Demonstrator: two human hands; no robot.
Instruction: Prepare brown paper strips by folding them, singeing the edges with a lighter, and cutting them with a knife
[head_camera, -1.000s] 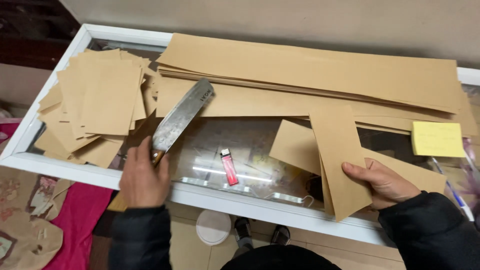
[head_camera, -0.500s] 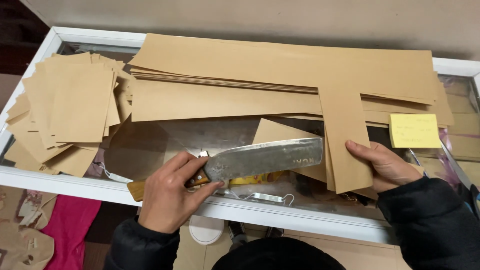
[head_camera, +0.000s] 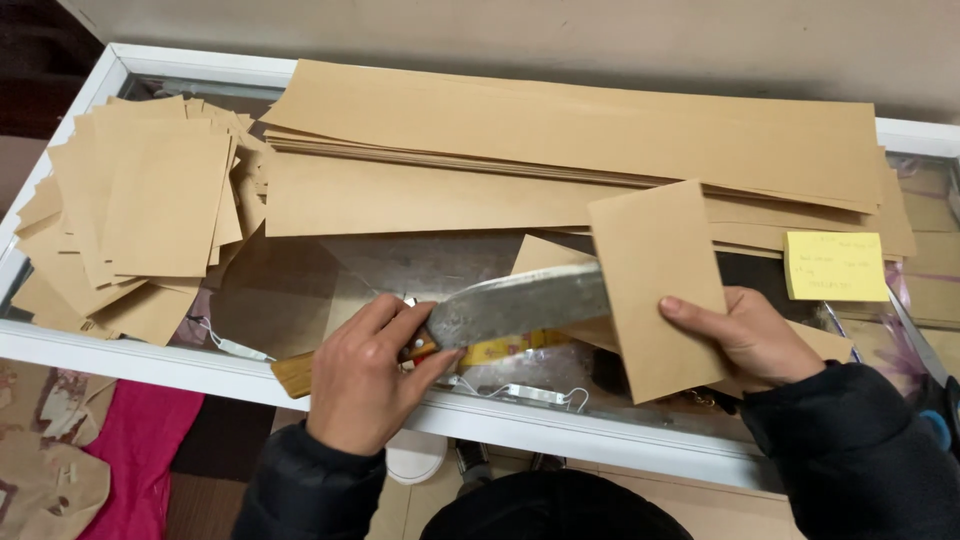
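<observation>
Left hand: the left hand (head_camera: 365, 375) is wrapped around the wooden handle of a broad, worn steel cleaver (head_camera: 520, 305); the grip is closed on the handle, thumb and fingers near where the blade begins, likely for control of the edge.
Cleaver: it lies nearly flat over the counter, blade pointing right, its tip hidden behind the cut card; the butt of the handle sticks out past the near frame.
Right hand: the right hand (head_camera: 745, 335) pinches a rectangular piece of brown kraft card (head_camera: 655, 285) at its lower right edge, thumb on top, fingers beneath; the grip is closed on the card, which is tilted up a little, apparently lifted clear of the blade.
Card's place: right of centre, over the blade tip, and overlapping a second brown piece below it.
Long sheets: a stack of long brown kraft card sheets (head_camera: 560, 140) runs across the far side, within easy reach as stock.
Cut pile: a loose heap of small brown card rectangles (head_camera: 140, 210) sits at the left, well apart from the blade.
Counter: a white-framed glass-topped counter (head_camera: 130, 350) carries everything; a yellow strip shows just below the blade.
Note: a yellow sticky note (head_camera: 835, 265) lies at the right, on the long sheets' end.
</observation>
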